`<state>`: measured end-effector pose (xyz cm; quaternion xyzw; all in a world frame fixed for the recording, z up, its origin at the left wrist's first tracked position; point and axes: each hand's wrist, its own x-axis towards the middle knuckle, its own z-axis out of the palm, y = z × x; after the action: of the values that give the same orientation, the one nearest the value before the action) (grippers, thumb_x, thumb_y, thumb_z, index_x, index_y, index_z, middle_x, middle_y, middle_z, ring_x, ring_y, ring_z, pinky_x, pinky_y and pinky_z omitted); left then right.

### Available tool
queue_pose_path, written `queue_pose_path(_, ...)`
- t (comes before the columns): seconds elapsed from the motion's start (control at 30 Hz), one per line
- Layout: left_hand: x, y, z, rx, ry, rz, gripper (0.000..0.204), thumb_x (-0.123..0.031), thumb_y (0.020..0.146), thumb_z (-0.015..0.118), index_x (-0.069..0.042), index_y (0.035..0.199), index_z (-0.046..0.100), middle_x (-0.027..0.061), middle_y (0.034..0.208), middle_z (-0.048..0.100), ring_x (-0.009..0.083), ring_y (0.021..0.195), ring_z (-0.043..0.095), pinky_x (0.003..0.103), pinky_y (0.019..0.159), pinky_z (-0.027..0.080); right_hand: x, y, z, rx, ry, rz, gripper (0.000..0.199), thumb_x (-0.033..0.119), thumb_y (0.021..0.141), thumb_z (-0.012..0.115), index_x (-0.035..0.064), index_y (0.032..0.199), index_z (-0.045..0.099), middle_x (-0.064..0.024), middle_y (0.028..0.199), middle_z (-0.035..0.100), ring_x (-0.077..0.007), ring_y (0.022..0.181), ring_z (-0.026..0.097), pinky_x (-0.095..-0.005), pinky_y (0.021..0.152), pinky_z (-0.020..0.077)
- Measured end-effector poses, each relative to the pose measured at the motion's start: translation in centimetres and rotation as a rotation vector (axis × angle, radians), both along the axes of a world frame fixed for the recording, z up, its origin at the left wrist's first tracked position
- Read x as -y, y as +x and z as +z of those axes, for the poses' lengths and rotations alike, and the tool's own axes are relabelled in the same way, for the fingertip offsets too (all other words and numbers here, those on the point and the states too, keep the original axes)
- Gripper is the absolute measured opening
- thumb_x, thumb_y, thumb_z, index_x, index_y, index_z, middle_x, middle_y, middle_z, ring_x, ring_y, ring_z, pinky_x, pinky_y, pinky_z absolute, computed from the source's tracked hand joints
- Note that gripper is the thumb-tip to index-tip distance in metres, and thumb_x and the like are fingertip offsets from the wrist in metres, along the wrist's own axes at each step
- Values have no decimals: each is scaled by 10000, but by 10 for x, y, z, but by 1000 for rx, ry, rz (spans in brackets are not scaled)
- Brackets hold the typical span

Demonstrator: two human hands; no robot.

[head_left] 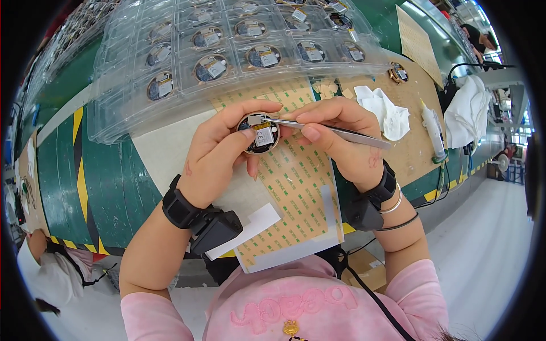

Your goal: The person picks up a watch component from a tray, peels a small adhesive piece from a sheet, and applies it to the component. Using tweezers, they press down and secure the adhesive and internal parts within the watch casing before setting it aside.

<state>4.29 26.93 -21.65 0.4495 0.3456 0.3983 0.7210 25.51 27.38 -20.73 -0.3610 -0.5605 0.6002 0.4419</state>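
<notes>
My pale pink shirt (pixel 335 321) lies nearest the camera. Ahead, the round, dark-faced electronic module with a metal rim (pixel 264 138) sits above the tan, green-printed paper sheet (pixel 296 210). My left hand (pixel 215 145) is the nearer, gripping its rim, thumb on the face. My right hand (pixel 344 122) pinches slim silver metal tweezers (pixel 361 137) from the module's right; their long axis slants up leftward, tips at the small grey square (pixel 255 120) near its upper edge. Whether they clasp it, I can't tell. Beyond, the clear plastic pocketed tray (pixel 116 122) holds similar round modules (pixel 264 57) in separate compartments.
</notes>
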Motion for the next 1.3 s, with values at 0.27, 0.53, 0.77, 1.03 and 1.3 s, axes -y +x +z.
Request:
queue_pose_path(0.27,-2,6,-8,-2,10,1,432,-76,897,350,-14,1296,502,143,1062,672,75,642,555,199,547,452,-2,7,-7,3,4,-5,134,49,863,665,10,986,629,-133,1045,657,-179,924,655,-282,790,538)
queue_pose_path(0.53,-4,11,-13,-33,22,1,431,-97,890,362,-12,1285,516,134,1041,676,76,610,547,187,526,438,-5,12,-14,-16,3,5,146,10,854,658,2,998,637,-137,1041,657,-194,944,658,-302,827,532)
queue_pose_path(0.77,-4,16,-13,-56,23,25,424,-102,893,367,-16,1278,526,123,1021,679,72,588,538,176,507,419,-6,16,-16,-1,12,19,159,-22,842,656,-5,999,639,-143,1044,656,-219,964,662,-325,867,524)
queue_pose_path(1.03,-5,19,-17,-80,17,41,421,-104,904,369,-12,1284,524,109,999,681,71,578,540,171,491,399,-8,19,-20,7,34,25,154,-33,847,647,-11,999,637,-148,1044,656,-218,960,664,-324,864,532)
queue_pose_path(1.3,-5,21,-18,-67,24,20,455,-89,880,360,-5,1301,511,95,996,674,78,576,545,172,506,385,-8,21,-21,1,23,23,159,-35,849,645,-12,1006,634,-148,1035,659,-215,949,667,-322,861,534)
